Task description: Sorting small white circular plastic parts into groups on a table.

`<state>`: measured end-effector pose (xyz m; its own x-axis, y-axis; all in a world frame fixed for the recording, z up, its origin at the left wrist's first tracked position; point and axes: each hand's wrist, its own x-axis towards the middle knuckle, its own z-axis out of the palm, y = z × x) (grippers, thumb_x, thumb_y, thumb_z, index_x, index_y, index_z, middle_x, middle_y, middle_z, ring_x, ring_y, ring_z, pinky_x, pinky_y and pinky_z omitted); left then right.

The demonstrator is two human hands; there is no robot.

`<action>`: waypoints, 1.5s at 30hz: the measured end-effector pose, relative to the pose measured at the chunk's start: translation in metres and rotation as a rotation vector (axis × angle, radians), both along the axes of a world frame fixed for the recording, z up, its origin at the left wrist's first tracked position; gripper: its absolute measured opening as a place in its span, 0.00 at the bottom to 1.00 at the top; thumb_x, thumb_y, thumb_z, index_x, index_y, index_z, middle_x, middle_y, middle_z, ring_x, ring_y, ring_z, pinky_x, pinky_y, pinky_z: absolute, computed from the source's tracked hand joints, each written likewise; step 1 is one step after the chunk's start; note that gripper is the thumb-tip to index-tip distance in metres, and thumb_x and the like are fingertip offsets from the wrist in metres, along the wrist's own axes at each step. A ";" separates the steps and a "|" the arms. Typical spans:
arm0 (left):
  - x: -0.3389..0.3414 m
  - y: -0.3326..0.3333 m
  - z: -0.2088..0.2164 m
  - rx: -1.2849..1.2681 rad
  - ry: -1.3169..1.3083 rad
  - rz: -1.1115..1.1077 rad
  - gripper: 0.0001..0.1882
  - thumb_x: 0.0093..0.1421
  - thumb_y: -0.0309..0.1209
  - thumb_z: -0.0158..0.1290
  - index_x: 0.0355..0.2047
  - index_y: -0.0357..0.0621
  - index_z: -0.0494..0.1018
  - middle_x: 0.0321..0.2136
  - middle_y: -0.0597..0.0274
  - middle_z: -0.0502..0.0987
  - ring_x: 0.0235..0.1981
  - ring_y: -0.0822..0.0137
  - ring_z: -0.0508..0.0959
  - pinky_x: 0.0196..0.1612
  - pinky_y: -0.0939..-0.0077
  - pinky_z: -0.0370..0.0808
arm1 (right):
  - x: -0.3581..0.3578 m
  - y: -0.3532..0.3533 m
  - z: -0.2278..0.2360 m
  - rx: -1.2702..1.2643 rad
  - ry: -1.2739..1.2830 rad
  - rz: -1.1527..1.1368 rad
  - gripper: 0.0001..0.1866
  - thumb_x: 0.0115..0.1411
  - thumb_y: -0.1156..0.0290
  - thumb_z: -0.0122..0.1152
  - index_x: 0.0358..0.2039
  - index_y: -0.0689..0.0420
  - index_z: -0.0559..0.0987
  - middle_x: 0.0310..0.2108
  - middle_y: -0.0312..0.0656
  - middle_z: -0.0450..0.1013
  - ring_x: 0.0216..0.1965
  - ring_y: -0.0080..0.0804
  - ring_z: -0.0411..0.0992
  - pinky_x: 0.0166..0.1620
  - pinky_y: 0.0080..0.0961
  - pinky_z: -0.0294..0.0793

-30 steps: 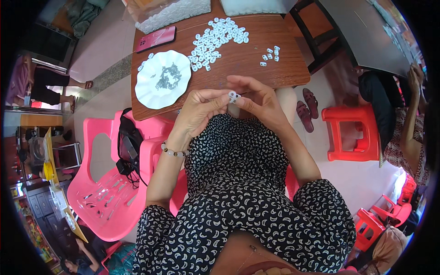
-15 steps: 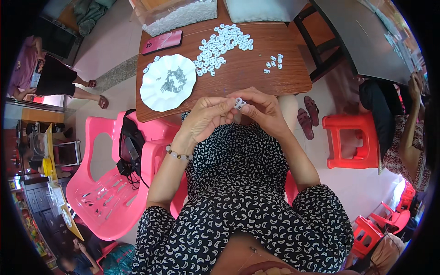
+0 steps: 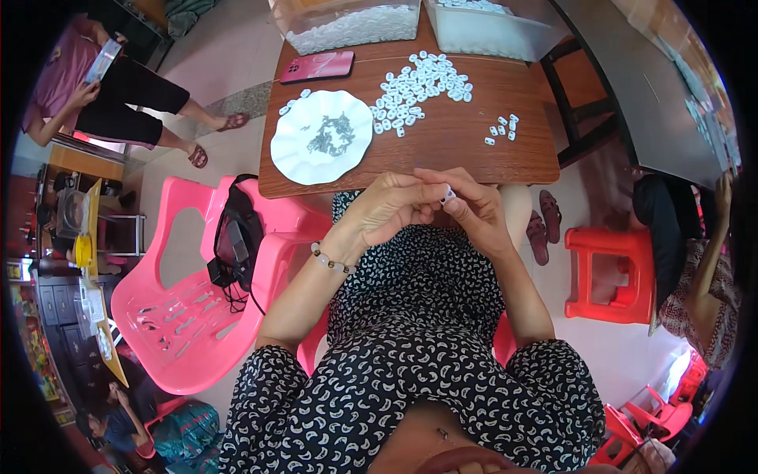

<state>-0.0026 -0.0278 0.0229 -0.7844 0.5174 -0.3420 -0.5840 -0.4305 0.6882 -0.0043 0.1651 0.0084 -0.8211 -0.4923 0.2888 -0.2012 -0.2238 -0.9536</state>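
Close to the near edge of the brown wooden table (image 3: 442, 154), both hands meet around a small white plastic piece (image 3: 448, 193). My left hand (image 3: 391, 207) is closed, pinching it from the left, with a beaded bracelet at the wrist. From the right, my right hand (image 3: 478, 207) grips it between thumb and fingers. Fingers cover much of the piece. Behind the left hand lies a white wavy-rimmed plate (image 3: 288, 158), bearing many small grey metal bits (image 3: 330, 136). A heap of white oval pieces with dark holes (image 3: 418, 87) spreads beyond the hands. Several similar pieces (image 3: 503, 129) lie apart at the right.
A pink phone (image 3: 318, 67) lies at the table's far left, before two clear bins (image 3: 355, 35) of white pieces. A pink chair (image 3: 178, 332) holding a black bag (image 3: 239, 237) stands left, a red stool (image 3: 608, 275) right. Other people are at both sides.
The head view has shifted, so table and hands appear farther right. The white piece has turned between my fingers; its dotted face shows less now. At left, another person has moved.
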 end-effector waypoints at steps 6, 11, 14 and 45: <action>-0.002 0.005 -0.003 0.031 -0.023 0.013 0.08 0.59 0.30 0.59 0.34 0.36 0.80 0.28 0.64 0.78 0.28 0.74 0.74 0.34 0.79 0.73 | 0.004 -0.006 -0.005 -0.061 -0.061 -0.081 0.20 0.65 0.63 0.56 0.53 0.61 0.76 0.45 0.38 0.73 0.44 0.21 0.70 0.48 0.20 0.70; -0.002 0.008 -0.001 0.048 -0.086 0.067 0.09 0.58 0.30 0.60 0.34 0.36 0.79 0.27 0.66 0.76 0.25 0.76 0.72 0.35 0.76 0.75 | 0.005 -0.009 -0.010 -0.072 -0.076 -0.126 0.19 0.65 0.64 0.56 0.52 0.62 0.76 0.47 0.39 0.73 0.42 0.21 0.71 0.46 0.18 0.72; -0.003 0.007 -0.006 0.049 -0.104 0.046 0.09 0.58 0.30 0.60 0.34 0.36 0.79 0.27 0.67 0.76 0.26 0.75 0.72 0.35 0.76 0.74 | 0.007 -0.014 -0.015 -0.106 -0.069 -0.174 0.18 0.65 0.65 0.57 0.51 0.63 0.76 0.46 0.40 0.74 0.42 0.21 0.72 0.46 0.19 0.73; -0.031 -0.059 0.001 -0.558 0.489 0.261 0.11 0.63 0.31 0.52 0.37 0.37 0.80 0.27 0.68 0.80 0.26 0.79 0.74 0.32 0.83 0.71 | -0.008 -0.004 -0.024 -0.034 -0.394 -0.353 0.17 0.67 0.64 0.54 0.49 0.63 0.77 0.45 0.45 0.78 0.40 0.21 0.74 0.40 0.17 0.73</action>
